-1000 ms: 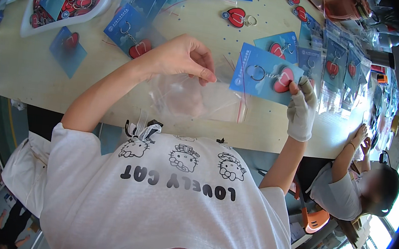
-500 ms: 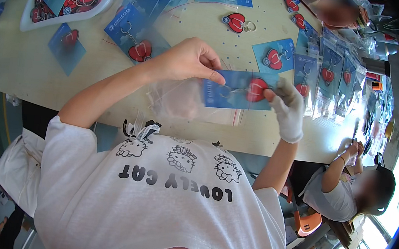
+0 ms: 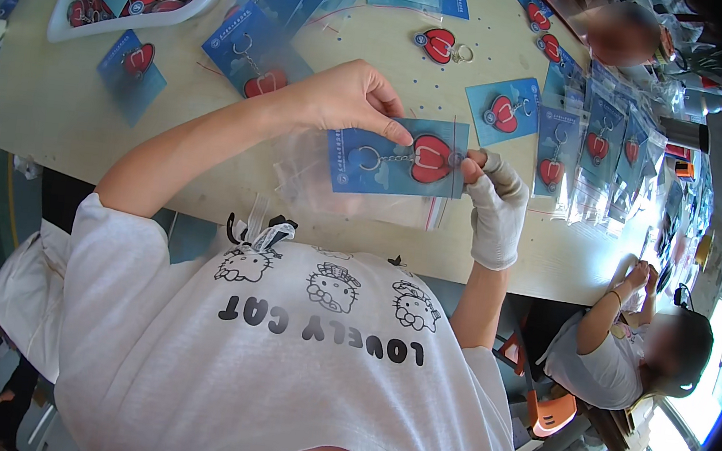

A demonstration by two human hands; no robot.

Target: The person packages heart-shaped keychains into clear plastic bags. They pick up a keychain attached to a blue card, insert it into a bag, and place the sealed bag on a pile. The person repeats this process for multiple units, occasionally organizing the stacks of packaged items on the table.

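We count one blue card (image 3: 389,175) in hand, bearing one red heart (image 3: 432,160) and one silver ring (image 3: 380,158). Taking that card as the clock's centre, one loose keychain (image 3: 439,46) lies near twelve, one second card (image 3: 503,112) with its heart at two, and three bagged sets (image 3: 597,146) stand out toward half past two, among others overlapping too closely for us to count. One diamond-turned card (image 3: 132,70) lies between nine and ten. At ten we see one white bin (image 3: 125,31), its hearts too many to count.

Our left hand (image 3: 349,99), at eleven, sets its thumb on the card's upper edge; its fingers curl out of sight, so we cannot tell whether they pinch anything. Our gloved right hand (image 3: 498,214), at four, pinches the card's right end between thumb and forefinger.

The table (image 3: 46,100) has its near edge at six, close to our white shirt (image 3: 297,396). There is room upward to the loose keychain and, past our glove, toward four, where another person's hands (image 3: 640,277) sit at the edge.

The card lies lengthwise across the view over clear bags (image 3: 372,206); we cannot tell whether it is inside one. It is deeper blue at its left end and greener at its right, with the ring left, a short chain between, and the heart right, showing a paler shape inside.
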